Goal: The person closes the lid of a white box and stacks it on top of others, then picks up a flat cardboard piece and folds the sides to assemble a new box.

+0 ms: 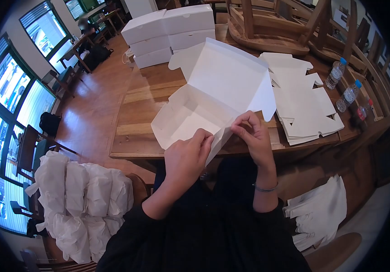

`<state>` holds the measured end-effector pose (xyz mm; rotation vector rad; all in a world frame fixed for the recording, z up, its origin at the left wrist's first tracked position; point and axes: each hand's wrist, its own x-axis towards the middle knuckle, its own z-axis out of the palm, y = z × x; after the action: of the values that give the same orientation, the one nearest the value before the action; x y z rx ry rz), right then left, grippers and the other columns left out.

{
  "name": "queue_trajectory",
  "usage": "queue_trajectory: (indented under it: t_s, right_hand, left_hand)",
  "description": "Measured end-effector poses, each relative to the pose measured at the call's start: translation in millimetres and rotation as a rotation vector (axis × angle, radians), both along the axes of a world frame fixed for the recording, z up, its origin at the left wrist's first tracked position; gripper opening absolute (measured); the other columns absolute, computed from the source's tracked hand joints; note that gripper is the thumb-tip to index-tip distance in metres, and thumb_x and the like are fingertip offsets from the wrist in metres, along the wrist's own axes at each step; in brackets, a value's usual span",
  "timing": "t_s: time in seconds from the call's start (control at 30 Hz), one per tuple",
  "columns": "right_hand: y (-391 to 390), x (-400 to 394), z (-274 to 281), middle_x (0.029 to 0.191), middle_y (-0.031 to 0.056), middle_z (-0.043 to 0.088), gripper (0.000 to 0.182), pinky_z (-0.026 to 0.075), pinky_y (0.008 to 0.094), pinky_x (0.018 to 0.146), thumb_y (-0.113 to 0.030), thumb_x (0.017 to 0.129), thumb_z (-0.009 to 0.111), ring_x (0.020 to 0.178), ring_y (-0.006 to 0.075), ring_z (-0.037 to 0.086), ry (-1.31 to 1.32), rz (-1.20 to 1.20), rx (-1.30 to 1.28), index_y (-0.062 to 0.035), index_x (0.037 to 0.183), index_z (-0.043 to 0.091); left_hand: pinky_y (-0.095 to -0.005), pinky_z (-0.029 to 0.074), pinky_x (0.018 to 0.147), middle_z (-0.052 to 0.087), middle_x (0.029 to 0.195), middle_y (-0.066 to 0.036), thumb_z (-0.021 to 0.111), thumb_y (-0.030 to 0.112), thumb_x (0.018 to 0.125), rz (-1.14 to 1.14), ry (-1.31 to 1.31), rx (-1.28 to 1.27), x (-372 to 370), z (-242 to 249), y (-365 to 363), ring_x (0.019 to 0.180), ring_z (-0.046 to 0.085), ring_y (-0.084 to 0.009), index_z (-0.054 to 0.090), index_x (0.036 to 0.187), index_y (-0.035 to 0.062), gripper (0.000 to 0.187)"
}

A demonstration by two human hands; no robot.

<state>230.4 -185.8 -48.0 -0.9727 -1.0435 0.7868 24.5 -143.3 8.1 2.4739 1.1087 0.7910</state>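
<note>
Around the open box (229, 75), plenty escapes the eye! Its near wall slips behind the left hand (183, 158), and the undersides of both that hand's fingers and the right hand's (255, 138) are out of sight. Far beyond the box, up to the left, a person (86, 34) is a blur, the face unreadable. Over to its right, the bottle labels (350, 94) are too small to read, and the red-capped bottle (363, 111) is murky. Above it, the upturned chairs (272, 31) run off the top edge. Below left, the contents of the white bags (86, 190) are hidden by their wrapping!
</note>
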Motion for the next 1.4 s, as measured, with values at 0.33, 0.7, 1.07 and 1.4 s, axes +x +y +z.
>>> queue_trajectory:
  t_s: [0.33, 0.7, 1.07, 1.4]
  right_hand:
    - [-2.6, 3.0, 4.9, 0.102, 0.0007, 0.064, 0.011, 0.047, 0.0253, 0.092, -0.009, 0.1, 0.07, 0.1, 0.0083, 0.059, -0.061, 0.026, -0.073, -0.0042, 0.105, 0.062]
    - [-5.3, 5.4, 5.6, 0.103, 0.0005, 0.064, 0.018, 0.05, 0.0265, 0.094, 0.002, 0.096, 0.071, 0.103, 0.0101, 0.062, -0.008, -0.041, -0.072, -0.0071, 0.107, 0.06]
    - [-2.3, 2.9, 8.7, 0.104, 0.0002, 0.065, 0.019, 0.049, 0.0258, 0.093, 0.001, 0.097, 0.07, 0.101, 0.0093, 0.062, 0.016, -0.048, -0.078, -0.0085, 0.108, 0.06]
    - [-3.7, 4.2, 4.2, 0.103, -0.0017, 0.064, 0.009, 0.048, 0.025, 0.093, -0.002, 0.1, 0.067, 0.101, 0.008, 0.061, -0.095, -0.031, -0.071, -0.0063, 0.107, 0.064]
  left_hand:
    - [-0.0376, 0.048, 0.072, 0.07, 0.071, -0.008, 0.062, 0.027, 0.103, -0.047, -0.026, 0.081, 0.3, -8.4, 4.4, 0.066, 0.067, -0.0307, 0.069, 0.103, 0.0149, 0.014]
    - [-0.0379, 0.047, 0.066, 0.07, 0.07, -0.002, 0.066, 0.026, 0.1, -0.034, -0.143, 0.123, -0.5, -23.0, 9.6, 0.064, 0.067, -0.0266, 0.067, 0.096, 0.0146, 0.012]
    - [-0.0347, 0.046, 0.068, 0.07, 0.069, -0.001, 0.07, 0.024, 0.096, -0.024, -0.157, 0.231, 0.3, -23.9, 7.8, 0.063, 0.066, -0.0228, 0.068, 0.093, 0.014, 0.011]
    - [-0.0368, 0.046, 0.076, 0.064, 0.07, -0.003, 0.071, 0.028, 0.094, -0.052, -0.124, 0.263, -1.7, -21.4, 4.5, 0.069, 0.065, -0.0224, 0.067, 0.101, 0.0144, 0.016]
